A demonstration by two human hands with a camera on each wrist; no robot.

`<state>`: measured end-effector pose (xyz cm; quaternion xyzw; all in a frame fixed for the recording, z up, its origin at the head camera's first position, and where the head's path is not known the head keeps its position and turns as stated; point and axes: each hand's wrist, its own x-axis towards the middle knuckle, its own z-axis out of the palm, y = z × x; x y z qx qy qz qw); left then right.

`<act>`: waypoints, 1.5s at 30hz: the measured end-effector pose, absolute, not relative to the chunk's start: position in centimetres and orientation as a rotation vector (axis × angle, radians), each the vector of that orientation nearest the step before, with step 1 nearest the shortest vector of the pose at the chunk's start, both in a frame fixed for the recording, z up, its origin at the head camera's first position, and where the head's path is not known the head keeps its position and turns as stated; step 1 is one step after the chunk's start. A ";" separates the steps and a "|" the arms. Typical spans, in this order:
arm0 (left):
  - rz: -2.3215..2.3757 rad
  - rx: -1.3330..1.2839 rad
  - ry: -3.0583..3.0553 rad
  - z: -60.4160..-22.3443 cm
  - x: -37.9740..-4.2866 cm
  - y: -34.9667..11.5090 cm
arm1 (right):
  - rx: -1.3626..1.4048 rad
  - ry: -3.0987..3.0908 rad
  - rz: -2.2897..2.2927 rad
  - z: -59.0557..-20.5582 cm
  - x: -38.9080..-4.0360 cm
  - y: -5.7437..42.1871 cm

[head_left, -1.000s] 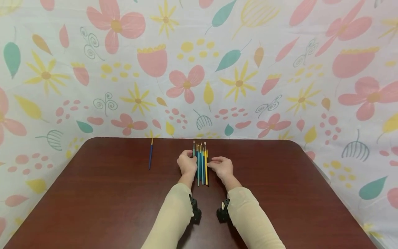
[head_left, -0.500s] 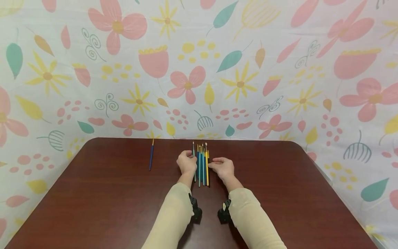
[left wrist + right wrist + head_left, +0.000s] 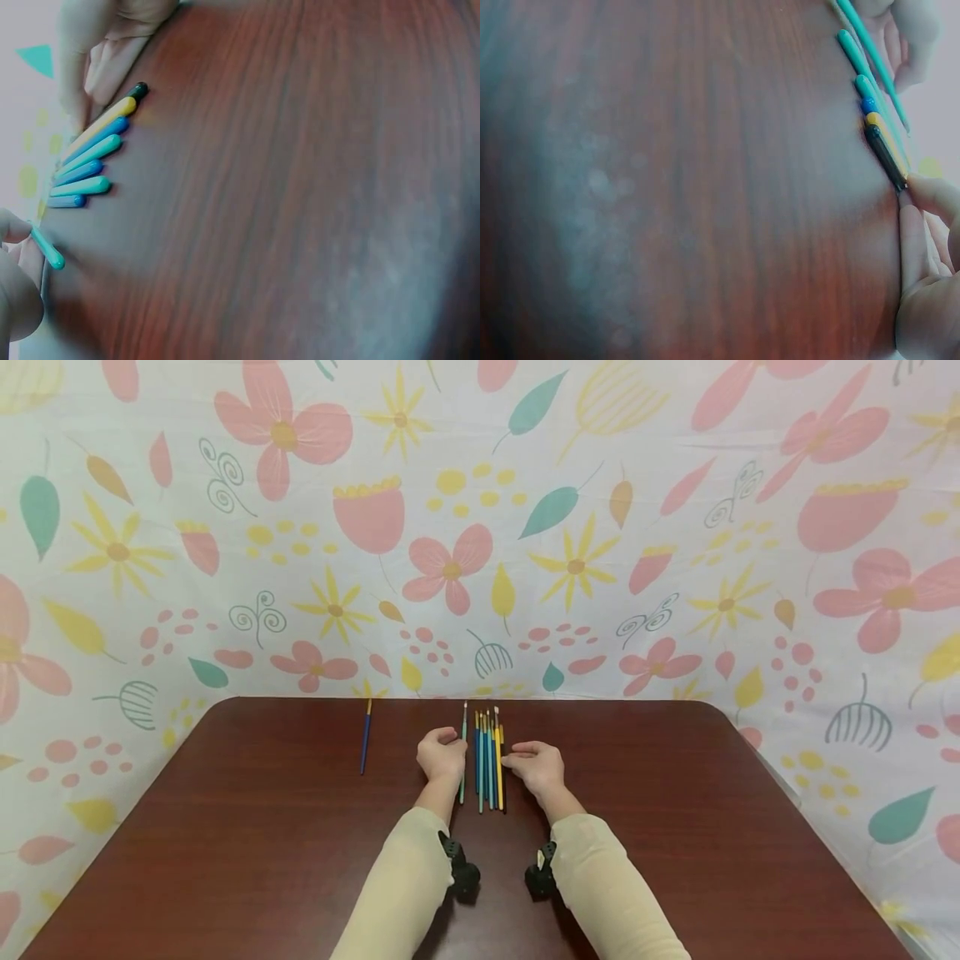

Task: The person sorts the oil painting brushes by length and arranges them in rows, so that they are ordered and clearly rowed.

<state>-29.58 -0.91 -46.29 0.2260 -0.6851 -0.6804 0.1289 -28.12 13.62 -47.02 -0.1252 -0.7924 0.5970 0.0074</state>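
Note:
My left hand [image 3: 441,756] pinches a thin teal paintbrush [image 3: 462,785], which stands a little apart to the left of a close row of paintbrushes. That brush's rounded handle end [image 3: 49,251] points toward me in the left wrist view. The row lies lengthwise, with blue brushes, teal brushes [image 3: 491,777] and a yellow paintbrush [image 3: 499,781], bristles toward the wall. On its right edge lies a black paintbrush [image 3: 885,157], pinched by the thumb and forefinger of my right hand [image 3: 538,766].
A single blue paintbrush [image 3: 365,743] lies farther left, near the back edge of the dark brown wooden table [image 3: 247,827]. Behind the table hangs a white cloth [image 3: 480,485] printed with flowers and leaves. A black camera [image 3: 540,875] sits on each wrist.
My left hand has moved slightly left with the teal paintbrush, opening a gap between it and the row. My right hand has stayed at the row's right edge.

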 end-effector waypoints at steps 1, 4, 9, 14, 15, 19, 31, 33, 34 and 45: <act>-1.989 0.656 -1.983 -46.2 -29.5 -1.0 | -0.390 -2.474 1.869 -47.0 -28.1 13.6; -2.014 0.636 -1.958 -45.8 -29.3 -1.2 | -0.378 -2.454 1.879 -46.9 -28.1 13.7; -2.029 0.626 -1.942 -45.7 -28.8 -1.7 | -0.363 -2.439 1.883 -46.7 -27.8 13.7; -2.057 0.626 -1.912 -46.0 -28.4 -2.5 | -0.392 -2.448 1.891 -47.0 -28.0 13.6; -2.064 0.617 -1.904 -46.0 -28.3 -2.7 | -0.393 -2.450 1.891 -47.0 -28.1 13.6; -2.083 0.585 -1.892 -46.1 -27.8 -3.6 | -0.391 -2.456 1.892 -47.1 -28.2 13.5; -2.073 0.546 -1.970 -46.4 -25.8 -6.8 | -0.400 -2.452 1.893 -47.3 -27.9 13.5; -2.050 0.551 -1.997 -46.6 -25.3 -7.6 | -0.404 -2.460 1.897 -47.5 -27.8 13.4; -2.040 0.552 -2.007 -46.7 -25.0 -8.0 | -0.408 -2.464 1.898 -47.5 -27.7 13.4; -1.968 0.567 -2.072 -45.9 -22.9 -11.8 | -0.379 -2.446 1.904 -46.9 -27.9 13.5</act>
